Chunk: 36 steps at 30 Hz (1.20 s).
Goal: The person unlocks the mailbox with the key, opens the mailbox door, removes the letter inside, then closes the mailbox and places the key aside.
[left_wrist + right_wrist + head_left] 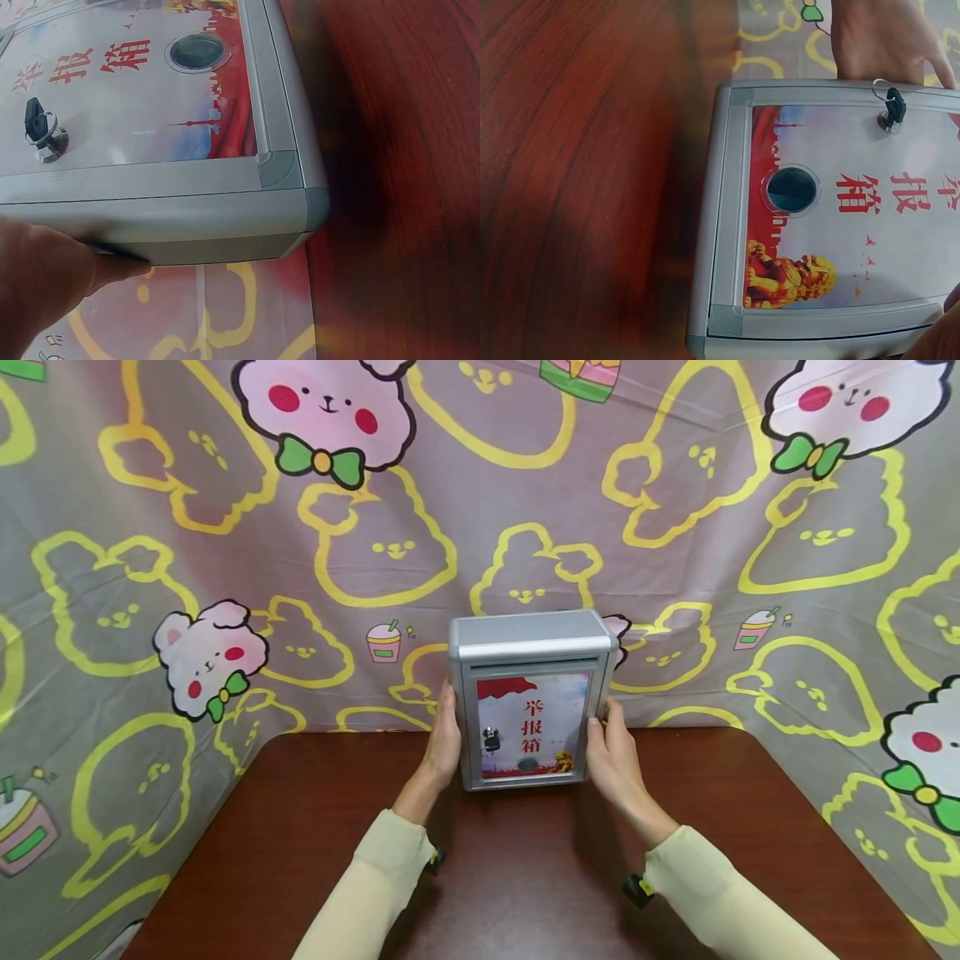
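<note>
A silver-grey metal report box is upright over the middle of the table, its front facing me. Its white and red front panel carries red Chinese characters and a golden lion. A slot runs across the top of the front. A key on a ring sits in the lock, and a round dark window lies low on the panel. My left hand holds the box by its left side. My right hand grips the right side, thumb at the front edge; its other fingers are partly hidden behind the box.
The reddish-brown wooden table has rounded far corners. Behind it and along both sides hangs a grey curtain printed with yellow outlines and cartoon animals. The back of the box stands close to that curtain. Black wrist straps show under the cream sleeves.
</note>
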Each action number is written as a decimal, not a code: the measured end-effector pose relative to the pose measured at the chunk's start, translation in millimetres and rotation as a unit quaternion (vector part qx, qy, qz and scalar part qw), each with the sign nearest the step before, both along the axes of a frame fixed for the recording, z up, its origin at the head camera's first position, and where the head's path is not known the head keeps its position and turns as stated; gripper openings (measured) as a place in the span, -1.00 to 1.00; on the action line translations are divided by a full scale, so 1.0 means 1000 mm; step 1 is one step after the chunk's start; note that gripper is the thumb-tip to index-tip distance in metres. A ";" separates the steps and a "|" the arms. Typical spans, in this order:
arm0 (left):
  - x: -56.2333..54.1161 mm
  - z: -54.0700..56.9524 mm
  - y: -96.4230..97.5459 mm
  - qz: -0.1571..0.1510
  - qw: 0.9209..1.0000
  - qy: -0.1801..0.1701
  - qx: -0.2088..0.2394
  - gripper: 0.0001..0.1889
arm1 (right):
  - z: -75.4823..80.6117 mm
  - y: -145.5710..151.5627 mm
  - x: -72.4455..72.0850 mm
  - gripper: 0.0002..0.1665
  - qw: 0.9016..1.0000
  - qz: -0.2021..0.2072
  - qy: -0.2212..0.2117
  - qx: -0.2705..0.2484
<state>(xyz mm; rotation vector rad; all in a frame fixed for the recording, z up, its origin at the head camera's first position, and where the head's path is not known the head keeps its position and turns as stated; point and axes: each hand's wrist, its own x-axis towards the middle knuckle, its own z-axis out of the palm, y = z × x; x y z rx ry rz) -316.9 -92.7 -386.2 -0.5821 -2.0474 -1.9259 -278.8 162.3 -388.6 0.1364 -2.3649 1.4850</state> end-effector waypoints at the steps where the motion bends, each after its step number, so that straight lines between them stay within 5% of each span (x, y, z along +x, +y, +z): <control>1: 0.000 -0.001 0.000 0.001 1.000 -0.002 0.000 -0.34 | -0.001 0.000 0.000 -0.43 1.000 -0.002 0.000 -0.002; 12: 0.001 -0.009 0.007 0.040 0.998 -0.042 -0.016 -0.28 | -0.008 0.001 0.002 -0.47 1.000 -0.025 0.003 0.005; 25: -0.001 -0.018 0.011 0.037 0.999 -0.028 -0.007 -0.35 | -0.018 0.004 0.001 -0.45 1.000 -0.019 -0.016 -0.001; 36: -0.005 -0.026 0.013 0.063 0.997 -0.022 -0.026 -0.36 | -0.024 0.004 -0.001 -0.48 1.000 -0.022 -0.005 -0.011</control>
